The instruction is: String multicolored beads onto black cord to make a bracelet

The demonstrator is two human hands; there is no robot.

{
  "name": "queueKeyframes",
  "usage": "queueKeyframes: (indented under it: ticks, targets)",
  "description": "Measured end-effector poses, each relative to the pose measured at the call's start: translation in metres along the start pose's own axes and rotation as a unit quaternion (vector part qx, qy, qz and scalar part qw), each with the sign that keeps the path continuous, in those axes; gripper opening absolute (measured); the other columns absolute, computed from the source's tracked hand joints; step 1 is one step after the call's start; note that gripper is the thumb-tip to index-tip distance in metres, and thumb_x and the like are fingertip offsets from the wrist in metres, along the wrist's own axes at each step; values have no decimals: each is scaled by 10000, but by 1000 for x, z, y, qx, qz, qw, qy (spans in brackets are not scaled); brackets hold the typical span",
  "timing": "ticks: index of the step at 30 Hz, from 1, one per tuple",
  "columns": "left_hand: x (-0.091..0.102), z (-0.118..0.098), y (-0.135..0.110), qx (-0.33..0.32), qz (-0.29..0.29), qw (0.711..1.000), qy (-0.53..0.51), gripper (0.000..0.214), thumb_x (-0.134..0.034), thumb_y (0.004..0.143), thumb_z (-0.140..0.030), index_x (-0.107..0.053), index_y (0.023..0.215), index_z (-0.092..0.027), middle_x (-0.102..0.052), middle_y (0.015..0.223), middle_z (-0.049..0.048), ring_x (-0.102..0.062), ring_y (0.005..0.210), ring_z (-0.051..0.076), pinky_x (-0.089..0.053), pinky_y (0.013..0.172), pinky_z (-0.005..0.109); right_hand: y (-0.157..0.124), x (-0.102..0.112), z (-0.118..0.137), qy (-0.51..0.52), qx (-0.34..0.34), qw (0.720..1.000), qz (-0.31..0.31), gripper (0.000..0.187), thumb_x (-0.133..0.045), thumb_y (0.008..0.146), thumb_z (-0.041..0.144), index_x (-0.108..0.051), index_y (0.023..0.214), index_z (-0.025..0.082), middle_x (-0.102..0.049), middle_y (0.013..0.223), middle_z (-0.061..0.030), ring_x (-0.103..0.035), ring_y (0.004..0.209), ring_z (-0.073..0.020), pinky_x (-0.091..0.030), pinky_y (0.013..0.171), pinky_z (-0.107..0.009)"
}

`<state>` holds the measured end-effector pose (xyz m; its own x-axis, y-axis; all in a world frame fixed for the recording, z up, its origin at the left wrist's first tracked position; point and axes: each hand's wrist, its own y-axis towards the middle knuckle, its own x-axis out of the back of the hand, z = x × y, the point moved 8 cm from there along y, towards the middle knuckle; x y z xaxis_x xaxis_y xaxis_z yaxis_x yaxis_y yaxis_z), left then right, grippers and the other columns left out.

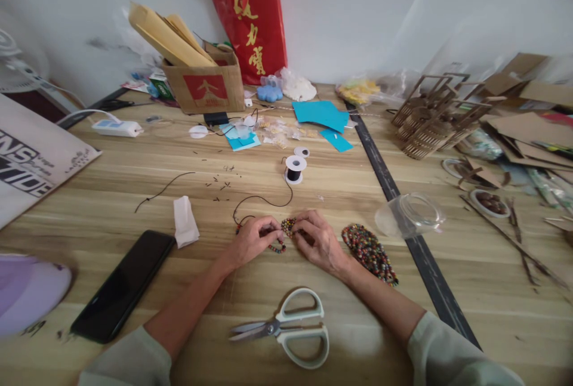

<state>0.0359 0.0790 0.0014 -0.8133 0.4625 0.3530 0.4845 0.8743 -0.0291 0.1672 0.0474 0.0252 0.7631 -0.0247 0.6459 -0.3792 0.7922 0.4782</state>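
Both of my hands meet over the middle of the table around a piece of small multicoloured beadwork (287,227). My left hand (256,239) pinches its left side, and a short beaded loop (278,247) hangs below those fingertips. Closed on the beadwork's right side are the fingers of my right hand (319,239). A black cord (267,198) runs from near my left hand to a white spool (295,169) wound with black cord. Just right of my right hand lies a heap of strung multicoloured beads (369,253). White-handled scissors (286,327) lie nearer to me, blades pointing left.
A black phone (124,284) and a folded white paper (185,221) lie on the left. Black cord snippets (219,183) are scattered beyond my hands. To the right are a clear plastic bag (409,215) and small woven baskets (425,123). A cardboard box (206,90) stands behind.
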Motion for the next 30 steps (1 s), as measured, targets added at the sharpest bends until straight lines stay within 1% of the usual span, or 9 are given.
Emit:
queueKeyframes:
  ticks: [6, 12, 23, 30]
  targets:
    - [0, 3, -1, 4, -1, 1000, 17, 132, -590, 808, -233, -623, 724, -136, -719, 715, 55, -637, 632, 139, -507, 606, 229, -1, -4, 0, -15, 21, 1000, 13, 180, -553, 819, 90, -609, 935, 215, -581, 995, -85, -540, 937, -227, -484, 780, -383]
    - [2, 3, 1, 0, -5, 1000, 16, 135, -595, 803, -239, -638, 732, -133, -710, 708, 49, -611, 607, 129, -486, 568, 217, -1, -7, 0, -25, 19, 999, 24, 178, -560, 830, 96, -628, 942, 217, -581, 981, -84, -544, 937, -225, -487, 790, -385]
    - [5, -2, 2, 2, -14, 1000, 25, 157, -608, 784, -256, -650, 696, -133, -643, 627, 7, -505, 526, 95, -394, 494, 193, -1, -7, 0, -21, 21, 999, 24, 139, -543, 843, 108, -612, 918, 204, -586, 976, -91, -542, 940, -229, -486, 786, -394]
    - [4, 0, 2, 7, -10, 1000, 17, 137, -605, 788, -231, -643, 700, -133, -632, 638, 6, -517, 546, 98, -406, 512, 199, 0, -7, 1, -17, 23, 999, 22, 120, -556, 842, 106, -602, 902, 199, -591, 985, -91, -540, 950, -226, -484, 795, -384]
